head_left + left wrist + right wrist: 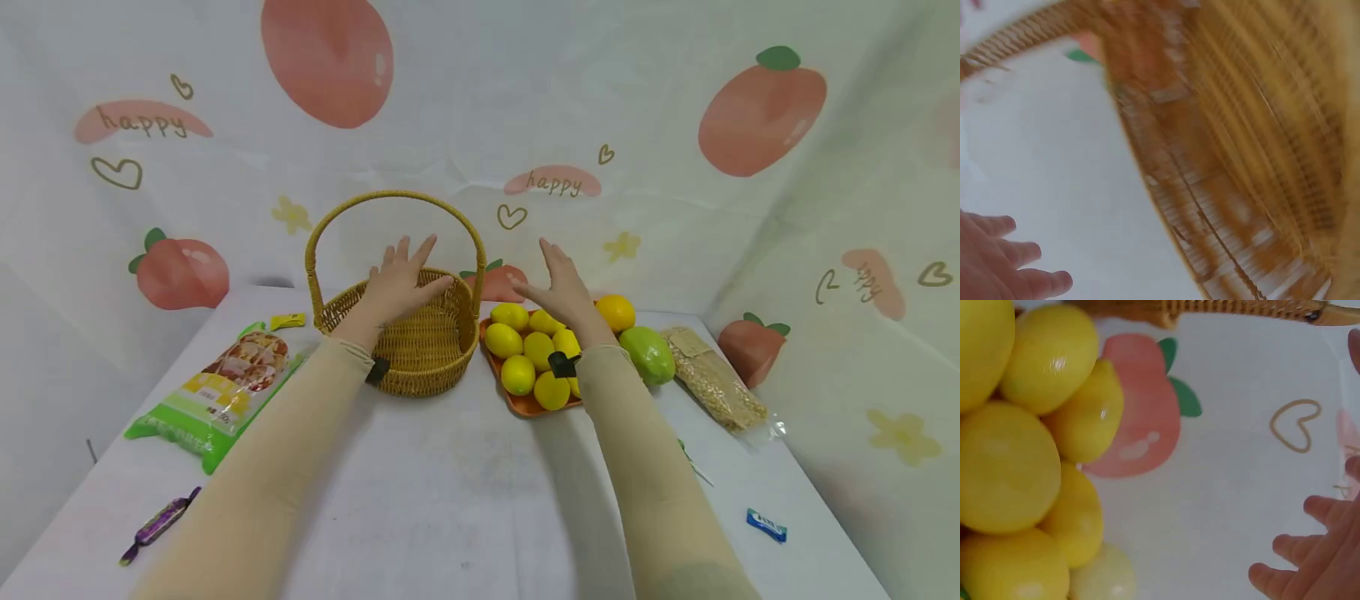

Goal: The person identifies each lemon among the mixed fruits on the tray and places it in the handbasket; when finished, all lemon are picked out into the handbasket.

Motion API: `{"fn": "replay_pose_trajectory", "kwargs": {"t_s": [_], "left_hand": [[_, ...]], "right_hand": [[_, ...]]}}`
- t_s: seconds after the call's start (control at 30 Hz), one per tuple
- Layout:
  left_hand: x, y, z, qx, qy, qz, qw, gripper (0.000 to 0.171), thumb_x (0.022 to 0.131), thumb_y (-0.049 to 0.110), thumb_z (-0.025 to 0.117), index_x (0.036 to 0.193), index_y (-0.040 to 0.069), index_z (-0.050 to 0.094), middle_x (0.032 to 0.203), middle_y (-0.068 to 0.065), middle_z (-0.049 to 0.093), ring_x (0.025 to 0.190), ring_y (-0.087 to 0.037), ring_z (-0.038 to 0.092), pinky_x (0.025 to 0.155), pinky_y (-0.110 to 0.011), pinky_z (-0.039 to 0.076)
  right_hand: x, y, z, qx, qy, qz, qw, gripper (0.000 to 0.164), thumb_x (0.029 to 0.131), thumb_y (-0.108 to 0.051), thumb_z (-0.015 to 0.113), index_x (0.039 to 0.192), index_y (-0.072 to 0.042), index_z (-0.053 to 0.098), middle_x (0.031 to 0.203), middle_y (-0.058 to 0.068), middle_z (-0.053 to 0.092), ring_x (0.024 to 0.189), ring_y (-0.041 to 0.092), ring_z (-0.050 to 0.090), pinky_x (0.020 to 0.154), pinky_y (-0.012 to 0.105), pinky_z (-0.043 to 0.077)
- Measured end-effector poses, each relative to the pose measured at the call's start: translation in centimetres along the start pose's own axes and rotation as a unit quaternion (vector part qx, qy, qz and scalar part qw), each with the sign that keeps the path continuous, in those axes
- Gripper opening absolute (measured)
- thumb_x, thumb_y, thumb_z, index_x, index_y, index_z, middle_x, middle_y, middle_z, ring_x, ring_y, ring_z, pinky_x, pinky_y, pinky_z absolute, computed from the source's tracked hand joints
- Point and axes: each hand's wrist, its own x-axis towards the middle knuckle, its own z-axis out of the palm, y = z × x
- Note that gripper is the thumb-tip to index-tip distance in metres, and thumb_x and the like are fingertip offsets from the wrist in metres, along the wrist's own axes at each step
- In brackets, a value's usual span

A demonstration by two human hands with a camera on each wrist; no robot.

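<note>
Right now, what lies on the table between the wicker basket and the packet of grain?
The head view shows an orange, a green papaya and a tray of lemons there; the right sleeve hides part of the tray.

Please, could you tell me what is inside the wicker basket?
Inside the wicker basket, only its own woven bottom and walls can be seen. In the head view, the left hand and sleeve cover part of its left side; what lies behind them there is hidden.
</note>
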Motion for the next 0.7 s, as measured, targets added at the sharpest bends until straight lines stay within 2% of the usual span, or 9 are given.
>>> {"fn": "replay_pose_trajectory", "kwargs": {"t_s": [0.1, 0.23, 0.37, 0.47, 0.6, 0.7], "left_hand": [[-1.9, 0.7, -0.3, -0.075, 0.036, 0.032, 0.996, 0.08, 0.087, 0.067, 0.035, 0.149, 0.031, 0.001, 0.155, -0.019, 0.0, 0.14, -0.043, 0.0, 0.105, -0.068, 0.012], [-5.0, 1.1, -0.3, -0.181, 0.086, 0.062, 0.9777, 0.082, 0.084, 0.071, 0.035, 0.149, 0.032, 0.003, 0.156, -0.009, 0.001, 0.142, -0.031, 0.0, 0.107, -0.064, 0.012], [-7.6, 0.7, 0.3, -0.263, 0.146, 0.066, 0.9516, 0.083, 0.083, 0.07, 0.039, 0.149, 0.031, 0.008, 0.156, -0.003, 0.007, 0.143, -0.027, 0.006, 0.107, -0.065, 0.012], [-9.1, -0.1, 1.2, -0.316, 0.191, 0.057, 0.9277, 0.078, 0.086, 0.061, 0.042, 0.15, 0.027, 0.012, 0.155, -0.005, 0.012, 0.142, -0.029, 0.01, 0.107, -0.065, 0.012], [-10.5, -1.2, 3.0, -0.382, 0.229, 0.039, 0.8945, 0.073, 0.089, 0.046, 0.045, 0.149, 0.021, 0.014, 0.154, -0.009, 0.013, 0.14, -0.033, 0.013, 0.107, -0.065, 0.011], [-11.3, -1.9, 4.3, -0.415, 0.257, 0.017, 0.8726, 0.071, 0.089, 0.04, 0.047, 0.149, 0.017, 0.016, 0.153, -0.01, 0.015, 0.137, -0.035, 0.015, 0.107, -0.064, 0.012]], "right_hand": [[-1.6, 0.4, 0.2, 0.093, 0.021, 0.013, 0.995, 0.093, 0.08, -0.06, 0.058, 0.149, -0.032, 0.004, 0.156, 0.0, 0.005, 0.143, 0.026, 0.007, 0.112, 0.056, 0.015], [-3.8, 0.6, 0.9, 0.182, 0.059, 0.025, 0.981, 0.087, 0.084, -0.049, 0.061, 0.149, -0.03, 0.008, 0.156, -0.001, 0.01, 0.142, 0.026, 0.011, 0.113, 0.053, 0.015], [-6.0, 1.1, 2.2, 0.243, 0.096, 0.028, 0.965, 0.081, 0.087, -0.032, 0.063, 0.15, -0.02, 0.013, 0.154, 0.006, 0.017, 0.14, 0.031, 0.016, 0.113, 0.05, 0.016], [-7.6, 1.7, 3.2, 0.264, 0.12, 0.043, 0.956, 0.077, 0.088, -0.026, 0.063, 0.149, -0.018, 0.017, 0.153, 0.009, 0.021, 0.139, 0.033, 0.02, 0.113, 0.05, 0.019], [-9.3, 2.7, 4.5, 0.281, 0.158, 0.075, 0.944, 0.074, 0.087, -0.021, 0.064, 0.147, -0.015, 0.022, 0.15, 0.01, 0.028, 0.137, 0.032, 0.026, 0.112, 0.048, 0.023], [-10.4, 3.4, 5.5, 0.294, 0.183, 0.093, 0.933, 0.073, 0.085, -0.017, 0.066, 0.145, -0.012, 0.026, 0.147, 0.011, 0.032, 0.134, 0.032, 0.03, 0.111, 0.046, 0.027]]}}
